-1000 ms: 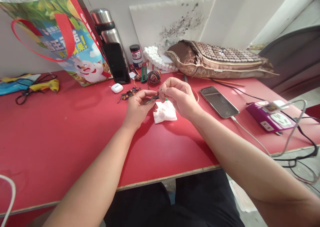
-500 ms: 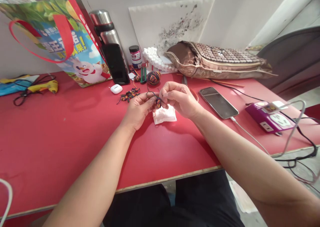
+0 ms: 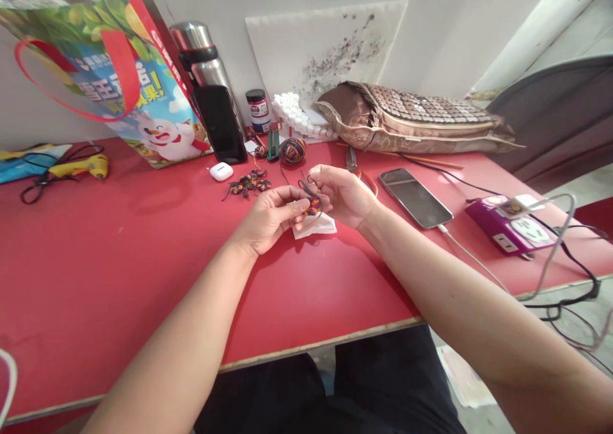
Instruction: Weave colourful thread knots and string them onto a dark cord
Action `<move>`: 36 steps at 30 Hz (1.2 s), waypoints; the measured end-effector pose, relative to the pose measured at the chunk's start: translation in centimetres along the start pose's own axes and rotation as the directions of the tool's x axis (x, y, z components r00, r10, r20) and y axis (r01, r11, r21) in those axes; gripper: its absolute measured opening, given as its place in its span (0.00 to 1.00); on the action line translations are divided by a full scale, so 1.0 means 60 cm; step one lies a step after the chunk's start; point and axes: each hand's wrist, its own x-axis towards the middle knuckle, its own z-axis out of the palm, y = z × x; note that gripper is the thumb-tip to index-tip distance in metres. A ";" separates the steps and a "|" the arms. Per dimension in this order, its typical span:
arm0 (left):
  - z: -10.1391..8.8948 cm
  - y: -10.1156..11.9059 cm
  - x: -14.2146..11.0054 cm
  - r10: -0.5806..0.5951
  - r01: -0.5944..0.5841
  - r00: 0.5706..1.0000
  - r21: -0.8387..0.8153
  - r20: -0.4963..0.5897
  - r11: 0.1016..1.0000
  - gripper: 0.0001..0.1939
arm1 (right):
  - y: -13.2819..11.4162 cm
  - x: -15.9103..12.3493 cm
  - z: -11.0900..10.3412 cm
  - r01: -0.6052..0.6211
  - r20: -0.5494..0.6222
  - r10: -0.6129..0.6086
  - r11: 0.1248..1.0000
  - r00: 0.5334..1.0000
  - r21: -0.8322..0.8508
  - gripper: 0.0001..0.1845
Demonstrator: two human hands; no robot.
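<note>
Between thumb and fingers, my left hand (image 3: 280, 216) pinches a small multicoloured knotted yarn piece (image 3: 313, 205). Dark yarn (image 3: 306, 186) loops up from this piece toward my right hand (image 3: 345, 194), whose thumb and forefinger are pressed together on the strand. Both hands are close together above a white paper packet (image 3: 316, 227) on the red table. Behind them sits a ball of multicoloured yarn (image 3: 292, 151). Just left of my left hand lies another knotted yarn piece (image 3: 249, 183).
A white earbud case (image 3: 221, 172), a propped black phone (image 3: 221, 124), a green-handled cutter (image 3: 273, 144) and pliers (image 3: 352, 159) lie around the hands. To the right are a charging phone (image 3: 416, 196) and a purple power strip (image 3: 510, 226). A brown cushion (image 3: 416, 118) rests at the back.
My left hand has turned the yarn piece so more of its coloured face shows. My right hand has shifted slightly down, with its fingers now at the yarn loop.
</note>
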 end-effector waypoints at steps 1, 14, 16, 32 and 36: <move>0.001 0.000 0.000 0.002 -0.002 1.000 0.002 -0.015 1.000 0.18 | -0.001 0.001 -0.001 -0.018 0.000 0.018 1.000 1.000 0.005 0.10; 0.011 0.001 0.005 0.041 -0.031 0.989 0.073 -0.141 0.997 0.13 | 0.003 0.007 0.002 -0.119 -0.083 0.129 0.987 0.988 0.108 0.10; 0.013 0.003 0.005 0.055 -0.044 0.987 0.075 -0.151 0.996 0.13 | 0.003 0.008 0.002 -0.097 -0.084 0.109 0.986 0.990 0.133 0.11; 0.010 -0.005 0.007 0.076 -0.080 0.980 -0.016 -0.183 0.997 0.13 | -0.010 0.014 -0.009 -0.106 -0.180 0.147 0.969 0.973 0.222 0.09; 0.011 -0.004 0.005 0.094 -0.089 0.978 0.039 -0.187 0.995 0.14 | -0.020 0.014 -0.018 -0.027 -0.433 0.001 0.998 0.901 -0.055 0.05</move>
